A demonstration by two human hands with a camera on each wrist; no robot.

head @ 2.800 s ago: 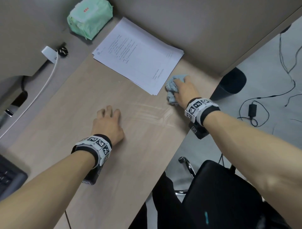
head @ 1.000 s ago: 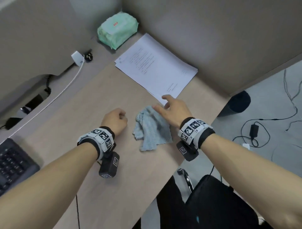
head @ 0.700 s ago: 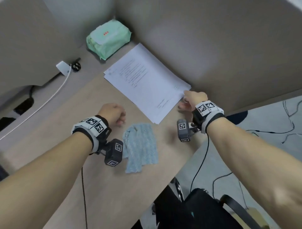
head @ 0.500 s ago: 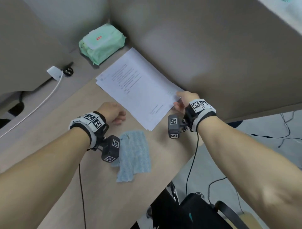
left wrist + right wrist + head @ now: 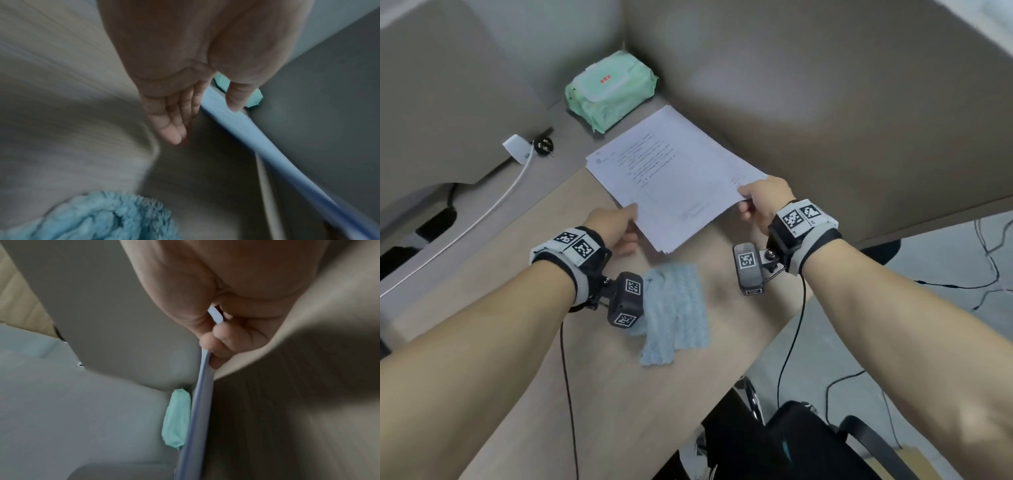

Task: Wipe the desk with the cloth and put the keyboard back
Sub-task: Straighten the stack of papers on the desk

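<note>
**deskfan:** Table point(image 5: 524, 359) first, light wood grain, walled by grey partition panels point(image 5: 825, 102). Sat on it near the back is a stack of printed paper point(image 5: 671, 178), and both hands are on that.

**wipe_guy:** Where's the cloth though?

**deskfan:** Cloth point(image 5: 678, 315), pale blue and fuzzy, lying loose on the table just in front of the paper, between the two wrists. Nobody's holding it.

**wipe_guy:** And the hands?

**deskfan:** Left hand point(image 5: 613, 222) has its fingers straight under the paper's left edge, thumb on top. Right hand point(image 5: 763, 202) pinches the right corner, fingers curled under it. Green wipes pack point(image 5: 609, 89) in the back corner, then a white charger point(image 5: 517, 150) with its cable. Can't spot the keyboard.
</note>
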